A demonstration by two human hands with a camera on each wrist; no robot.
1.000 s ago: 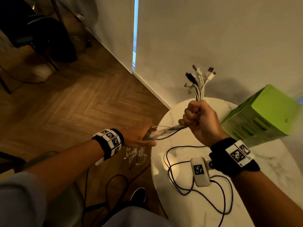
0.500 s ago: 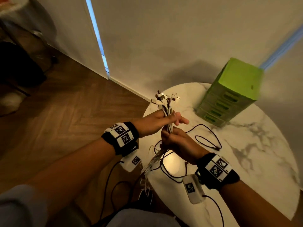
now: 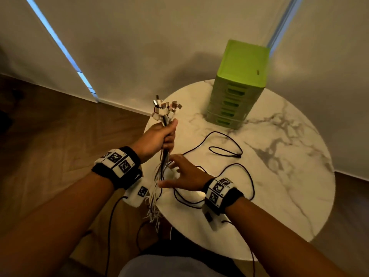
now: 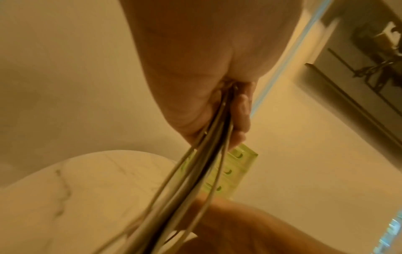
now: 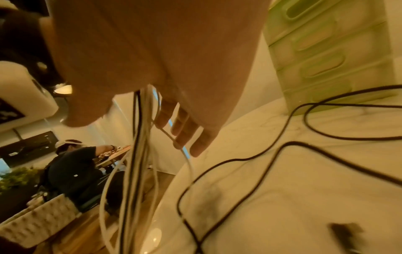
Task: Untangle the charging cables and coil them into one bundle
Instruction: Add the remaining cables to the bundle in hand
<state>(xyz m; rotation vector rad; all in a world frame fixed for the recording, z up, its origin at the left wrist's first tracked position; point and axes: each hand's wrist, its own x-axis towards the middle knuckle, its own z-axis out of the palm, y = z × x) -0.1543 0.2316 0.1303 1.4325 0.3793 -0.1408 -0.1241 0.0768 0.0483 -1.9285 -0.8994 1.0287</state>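
Note:
A bunch of white and black charging cables point(image 3: 164, 162) is held upright at the table's left edge, connectors point(image 3: 165, 108) fanned out on top. My left hand point(image 3: 166, 135) grips the bunch just under the connectors; in the left wrist view the cables point(image 4: 202, 163) run down out of its fist point(image 4: 226, 111). The loose tails point(image 3: 153, 208) hang past the table edge. My right hand point(image 3: 176, 169) is lower down, fingers spread and straight, beside the hanging strands. In the right wrist view the cables point(image 5: 139, 146) pass between thumb and fingers point(image 5: 191, 132), and one white strand touches them.
A green drawer unit point(image 3: 239, 82) stands at the back of the round marble table point(image 3: 289, 176). Thin black cables point(image 3: 225, 146) loop over the tabletop near my right wrist. The wall is right behind. Another person point(image 5: 71, 168) sits far off.
My right hand held the connector end a second ago. My left hand came up and took that grip. The right hand let go, dropped lower and opened.

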